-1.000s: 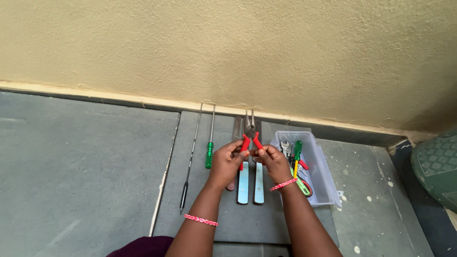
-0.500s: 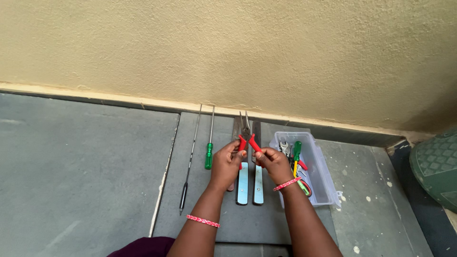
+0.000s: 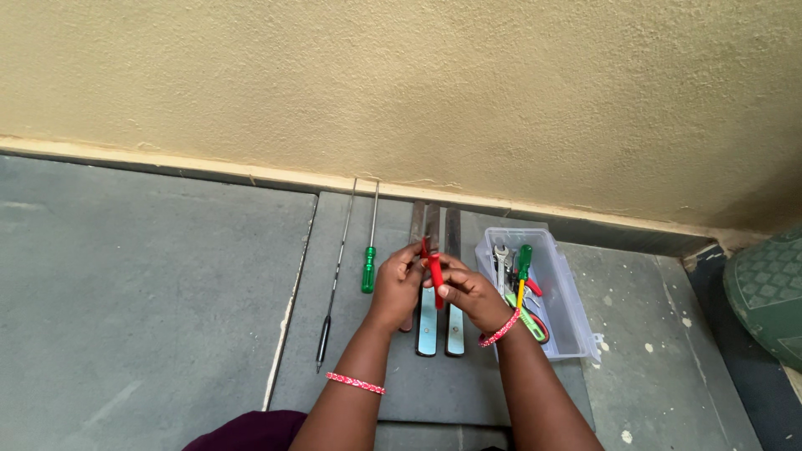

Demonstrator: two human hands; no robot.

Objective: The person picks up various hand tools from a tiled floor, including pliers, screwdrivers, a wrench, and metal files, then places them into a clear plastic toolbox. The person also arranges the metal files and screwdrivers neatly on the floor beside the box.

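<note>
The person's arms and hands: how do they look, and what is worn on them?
Both forearms are bare, with no sleeves and no gloves. The left hand and the right hand each have a thin beaded bracelet, pink-red with white, at the wrist. No rings can be made out.

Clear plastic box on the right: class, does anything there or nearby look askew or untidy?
Yes. In the clear plastic box the tools are jumbled, a green-handled screwdriver lying across spanners. On the floor the long tools lie parallel; both hands hold red-handled pliers.
</note>
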